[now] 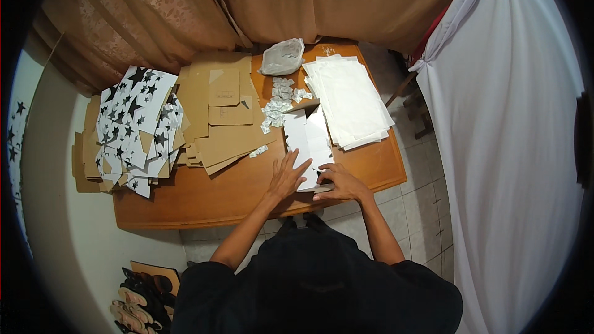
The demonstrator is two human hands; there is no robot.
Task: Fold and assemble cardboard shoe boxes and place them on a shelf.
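A white cardboard box, partly folded with brown inner faces, lies before me near the table's front edge. My left hand rests on its near left side, fingers spread and extended. At the near right corner my right hand has its fingers bent over the box's near edge and its thumb in front, gripping that edge. Part of the near end is hidden beneath my hands. Small white packets lie just beyond the box's left side, and a lone packet lies closer to me.
Flattened brown cardboard is stacked left of the packets. Farther left is a pile of white star-printed cardboard. White sheets form a stack on the right. A clear plastic bag stands at the back of the wooden table.
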